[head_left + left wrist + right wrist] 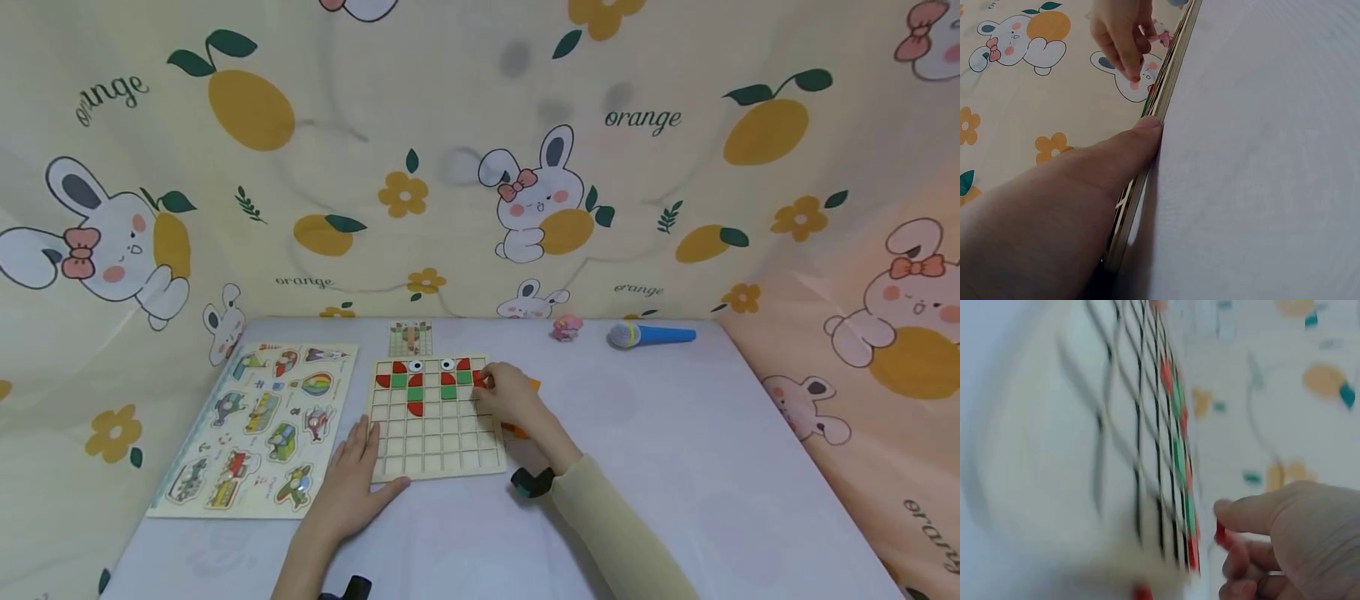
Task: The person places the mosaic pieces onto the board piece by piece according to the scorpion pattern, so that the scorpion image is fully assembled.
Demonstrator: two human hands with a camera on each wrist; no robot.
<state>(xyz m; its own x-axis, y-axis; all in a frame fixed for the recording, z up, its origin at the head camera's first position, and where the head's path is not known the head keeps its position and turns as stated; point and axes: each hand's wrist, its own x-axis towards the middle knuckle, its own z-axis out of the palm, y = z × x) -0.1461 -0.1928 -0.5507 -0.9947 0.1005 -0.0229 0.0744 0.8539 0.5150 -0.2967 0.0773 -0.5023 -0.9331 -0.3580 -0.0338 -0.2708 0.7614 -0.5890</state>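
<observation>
A wooden grid board (438,446) lies on the table with red, green and round eye pieces set in its upper cells. My right hand (513,396) is over the board's right edge. Between thumb and fingertips it pinches a small red piece (1220,532), seen just off the grid in the right wrist view. My left hand (348,483) rests at the board's lower left corner with fingers spread. Its thumb (1141,134) touches the board's near edge in the left wrist view. A small pattern card (410,338) lies behind the board.
A vehicle picture puzzle board (255,433) lies on the left. At the back right are a pink figurine (567,327) and a blue toy microphone (652,335). Something orange (535,385) shows beside the board, partly behind my right hand. A printed cloth (450,250) rises behind the table.
</observation>
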